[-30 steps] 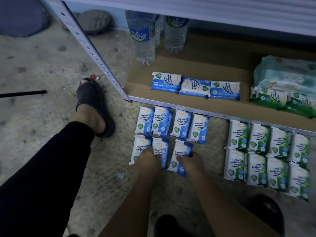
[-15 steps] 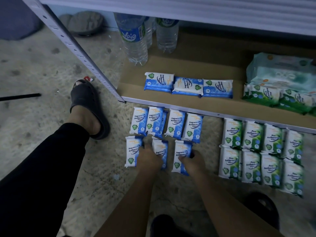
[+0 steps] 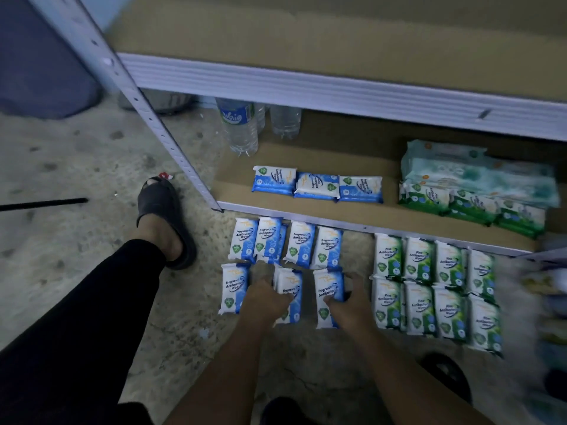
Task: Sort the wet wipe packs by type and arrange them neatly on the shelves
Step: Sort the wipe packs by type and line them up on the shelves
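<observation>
Blue "Fragrance Free" wipe packs lie on the concrete floor in two rows before the shelf. My left hand [image 3: 266, 297] grips the middle pack of the near row [image 3: 291, 286] at its left edge. With thumb over its face and fingers round its right edge, my right hand [image 3: 349, 302] holds the rightmost near pack [image 3: 329, 289]. A third near pack [image 3: 234, 288] lies untouched at the left. Green "Pine" packs [image 3: 435, 283] lie in two rows to the right. Three blue packs [image 3: 317, 185] lie on the lower shelf board [image 3: 306, 157], with green packs [image 3: 472, 207] further right.
Large pale teal wipe packs [image 3: 478, 170] are stacked behind the green ones on the shelf. Water bottles [image 3: 239, 127] stand at the shelf's back left. The shelf's perforated upright [image 3: 159, 133] slants down beside my sandalled foot [image 3: 162, 210]. A black rod [image 3: 43, 204] lies at far left.
The view has tilted up, showing the upper shelf. My right hand has straightened its tilted pack. My left hand has shifted right onto the middle pack.
</observation>
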The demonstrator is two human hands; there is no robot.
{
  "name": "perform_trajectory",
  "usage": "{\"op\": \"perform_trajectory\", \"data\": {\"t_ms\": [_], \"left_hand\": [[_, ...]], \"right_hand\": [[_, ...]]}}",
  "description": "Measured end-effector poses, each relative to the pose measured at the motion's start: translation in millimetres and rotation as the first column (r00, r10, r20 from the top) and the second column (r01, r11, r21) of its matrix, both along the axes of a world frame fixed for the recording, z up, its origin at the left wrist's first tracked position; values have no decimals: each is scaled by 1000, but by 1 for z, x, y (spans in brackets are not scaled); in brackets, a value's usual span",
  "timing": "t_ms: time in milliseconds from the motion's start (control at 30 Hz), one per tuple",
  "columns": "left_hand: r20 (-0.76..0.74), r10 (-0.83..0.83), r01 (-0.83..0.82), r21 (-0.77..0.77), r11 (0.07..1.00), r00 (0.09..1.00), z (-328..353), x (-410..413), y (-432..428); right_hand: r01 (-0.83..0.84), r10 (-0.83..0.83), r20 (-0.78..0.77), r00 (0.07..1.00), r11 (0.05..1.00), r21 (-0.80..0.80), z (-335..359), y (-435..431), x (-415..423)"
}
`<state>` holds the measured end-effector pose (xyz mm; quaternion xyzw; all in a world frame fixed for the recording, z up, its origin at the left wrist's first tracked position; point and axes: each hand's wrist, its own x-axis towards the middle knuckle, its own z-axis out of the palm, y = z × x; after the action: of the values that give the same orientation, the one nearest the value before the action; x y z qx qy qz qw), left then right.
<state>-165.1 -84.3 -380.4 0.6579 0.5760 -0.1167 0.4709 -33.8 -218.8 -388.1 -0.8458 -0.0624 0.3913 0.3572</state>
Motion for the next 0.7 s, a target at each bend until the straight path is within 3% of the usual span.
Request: {"op": "perform_trajectory", "data": {"t_ms": [167,367,700], "left_hand": [[165,52,-48,-24,999,985,72,5,2],[357,-21,-16,101,995,934,159,8,10],[713,-110,-56,205,977,693,318,2,19]], "right_hand": [[4,-7,18,1000,989,151,70,-10,11],[63,-91,59,994,931,360,161,-10,22],[-17,-67,109,992,775,632,324,16,45]]}}
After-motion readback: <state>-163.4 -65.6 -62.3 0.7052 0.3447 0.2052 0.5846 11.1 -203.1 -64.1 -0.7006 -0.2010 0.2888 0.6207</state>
